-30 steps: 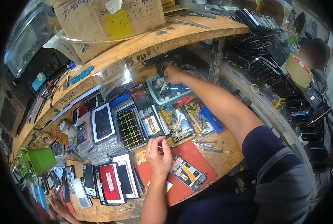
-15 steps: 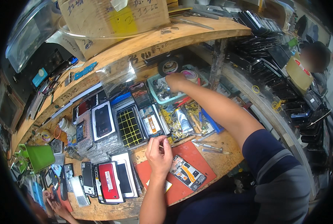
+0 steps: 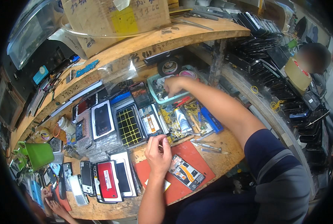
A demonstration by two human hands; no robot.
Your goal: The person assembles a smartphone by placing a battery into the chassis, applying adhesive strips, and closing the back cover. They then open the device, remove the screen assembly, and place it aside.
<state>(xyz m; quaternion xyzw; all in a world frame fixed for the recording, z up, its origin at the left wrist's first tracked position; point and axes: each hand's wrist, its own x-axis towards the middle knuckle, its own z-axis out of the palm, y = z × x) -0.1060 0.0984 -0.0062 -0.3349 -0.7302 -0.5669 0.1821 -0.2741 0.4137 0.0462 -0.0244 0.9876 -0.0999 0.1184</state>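
Observation:
My left hand (image 3: 159, 154) is held above the red-orange mat (image 3: 142, 168) with its fingers curled into a pinch. Whatever lies in that pinch is too small to make out. Just right of this hand, an opened smartphone (image 3: 187, 172) rests on the mat, its orange flex cable and inner parts showing. My right arm stretches across the bench, and my right hand (image 3: 175, 85) reaches down into a pale green plastic basket (image 3: 164, 100) of small parts. Its fingers bend inward among the contents, their tips hidden.
Beside the basket lie a glue tube (image 3: 182, 118), yellow wires and a blue case (image 3: 212, 120). Screwdrivers (image 3: 211, 146) rest near the mat. Phone stacks (image 3: 109, 180) stand left; a wooden shelf (image 3: 144, 46) overhangs the back. Another person's hands (image 3: 51, 201) show lower left.
My right hand has shifted slightly and sits lower in the basket, its fingers further down among the parts. My left hand and the opened smartphone stay almost in place.

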